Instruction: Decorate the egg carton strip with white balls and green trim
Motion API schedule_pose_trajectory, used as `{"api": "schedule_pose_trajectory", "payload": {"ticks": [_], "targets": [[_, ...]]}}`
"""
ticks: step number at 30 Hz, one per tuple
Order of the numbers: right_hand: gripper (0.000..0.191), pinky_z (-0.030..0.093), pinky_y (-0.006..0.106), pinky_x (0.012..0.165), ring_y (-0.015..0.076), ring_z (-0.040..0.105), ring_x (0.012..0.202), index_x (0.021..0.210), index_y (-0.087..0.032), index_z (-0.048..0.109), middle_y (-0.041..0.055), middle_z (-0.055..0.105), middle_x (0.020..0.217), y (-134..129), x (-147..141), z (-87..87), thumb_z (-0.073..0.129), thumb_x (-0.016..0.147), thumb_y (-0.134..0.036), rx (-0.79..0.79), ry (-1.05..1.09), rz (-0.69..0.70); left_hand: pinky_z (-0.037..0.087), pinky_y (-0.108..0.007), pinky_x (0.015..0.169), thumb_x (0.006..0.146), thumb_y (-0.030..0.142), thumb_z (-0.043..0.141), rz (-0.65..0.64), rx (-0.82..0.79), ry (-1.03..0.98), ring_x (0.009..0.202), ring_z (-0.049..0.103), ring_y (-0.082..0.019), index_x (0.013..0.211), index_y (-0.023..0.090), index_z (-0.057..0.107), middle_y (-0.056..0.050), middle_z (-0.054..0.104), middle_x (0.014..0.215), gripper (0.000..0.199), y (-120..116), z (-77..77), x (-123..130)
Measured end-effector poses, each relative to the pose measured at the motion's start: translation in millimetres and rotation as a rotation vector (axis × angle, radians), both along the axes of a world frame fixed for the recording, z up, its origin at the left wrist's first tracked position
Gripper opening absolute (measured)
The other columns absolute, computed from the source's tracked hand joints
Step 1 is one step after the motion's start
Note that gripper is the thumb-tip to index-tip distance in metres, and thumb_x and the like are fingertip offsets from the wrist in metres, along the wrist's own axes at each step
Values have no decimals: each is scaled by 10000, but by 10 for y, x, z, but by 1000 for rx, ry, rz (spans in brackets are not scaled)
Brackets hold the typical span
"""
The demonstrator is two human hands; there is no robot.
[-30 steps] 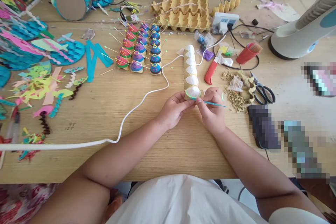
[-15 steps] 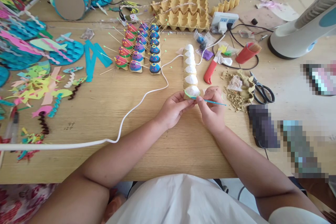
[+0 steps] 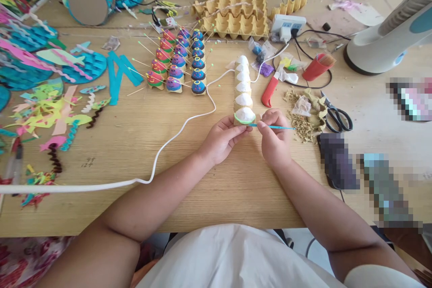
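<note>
A strip of egg carton (image 3: 243,86) with several white domes points away from me at the centre. Along the rim of its nearest dome runs a light green band (image 3: 245,121). My left hand (image 3: 222,139) is closed on the near end of the strip, at its left side. In my right hand (image 3: 275,137) is a thin blue stick (image 3: 278,127), pinched between thumb and fingers, its left end at the bottom of the near cup. Left of the strip stand three rows of painted carton cups (image 3: 175,72) with pins stuck in them.
A white cable (image 3: 158,153) crosses the table left of my hands. Right of the strip lie a red-handled tool (image 3: 270,91), black scissors (image 3: 338,117) and shavings (image 3: 300,127). Egg trays (image 3: 236,13) and a power strip (image 3: 289,23) stand behind; coloured paper scraps (image 3: 43,112) lie far left.
My right hand and the blue stick have shifted slightly right, and the stick's left end has dropped from the dome's rim. More of the green band shows.
</note>
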State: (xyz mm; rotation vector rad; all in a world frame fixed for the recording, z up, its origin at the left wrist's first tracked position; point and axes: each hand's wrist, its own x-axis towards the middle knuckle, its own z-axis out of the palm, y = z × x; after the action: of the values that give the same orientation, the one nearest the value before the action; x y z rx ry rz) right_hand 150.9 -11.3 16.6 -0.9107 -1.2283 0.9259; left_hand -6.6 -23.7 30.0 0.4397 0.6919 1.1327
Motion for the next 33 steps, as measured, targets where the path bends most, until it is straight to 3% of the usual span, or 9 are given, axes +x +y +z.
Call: {"api": "schedule_pose_trajectory", "payload": {"ticks": [5,11,33], "targets": [[384,404,334,725,157,453,771,764,-244,528,-16,456,847,49,-1,3,808,853,-491,-79,89,131,613,-252,886,738,141,885,17,-9,-12,879,789,-128,934,190,739,8,811,931,249,16,3,-21],[415,433,332,729,147,487,754,758,-242,523,-26,491,824,69,-36,61,832,841,-506,-159,182,243,603,-231,864,724,156,883,22,1,11,877,782,-114,955,193,740,5,818,978,274,18,26,-32],[339,393,304,721,136,483,762,771,-234,609,-24,531,831,55,-30,56,892,810,-416,-232,259,264,605,-212,808,718,164,881,14,31,1,844,773,-107,948,187,716,9,809,937,284,1,-2,-33]]}}
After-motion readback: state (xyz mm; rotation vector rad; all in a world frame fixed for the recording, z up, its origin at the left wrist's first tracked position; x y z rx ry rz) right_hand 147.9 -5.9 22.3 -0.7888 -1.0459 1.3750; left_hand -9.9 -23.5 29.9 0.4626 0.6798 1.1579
